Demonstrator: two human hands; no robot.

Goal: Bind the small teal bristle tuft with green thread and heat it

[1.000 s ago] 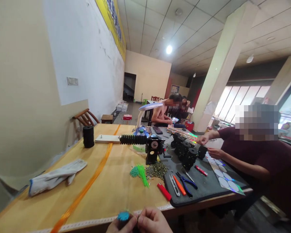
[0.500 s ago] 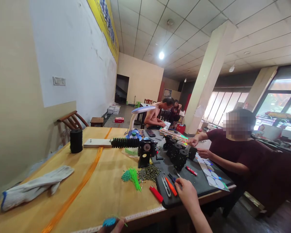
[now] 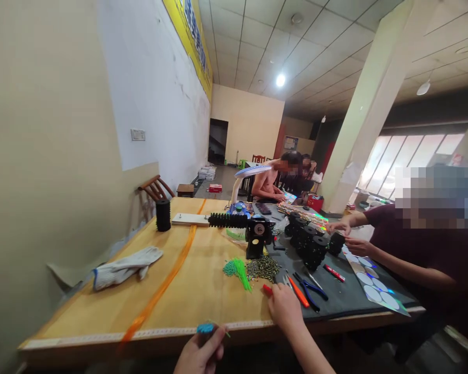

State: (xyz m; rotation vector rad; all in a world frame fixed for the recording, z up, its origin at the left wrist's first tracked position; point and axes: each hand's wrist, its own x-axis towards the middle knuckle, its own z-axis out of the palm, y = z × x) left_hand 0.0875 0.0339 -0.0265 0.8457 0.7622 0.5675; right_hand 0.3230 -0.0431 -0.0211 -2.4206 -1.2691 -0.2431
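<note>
Near the table's front edge my left hand (image 3: 203, 350) is closed round a small turquoise piece (image 3: 205, 328) with a thin green strand sticking out. Its exact kind cannot be made out. My right hand (image 3: 285, 306) has its fingers closed on a red lighter (image 3: 268, 290) at the edge of the dark mat, hiding part of it. Just right of that hand lie an orange-handled tool (image 3: 299, 292), blue-handled pliers (image 3: 311, 292) and a slim silver tool (image 3: 314, 280). Beyond it are a bright green bundle of strands (image 3: 242, 274), turquoise bits (image 3: 230, 267) and a heap of small metallic parts (image 3: 263, 269).
A black hand-cranked device (image 3: 256, 238) with a bristly shaft stands mid-table. Black ridged cylinders (image 3: 314, 250) cluster on the mat (image 3: 347, 298). A white glove (image 3: 127, 266) and black spool (image 3: 163, 215) lie left. A co-worker's hands (image 3: 353, 241) work at the right.
My right hand has moved left from beside the pliers onto the red lighter. My left hand has risen further into view with the turquoise piece. The view has turned right.
</note>
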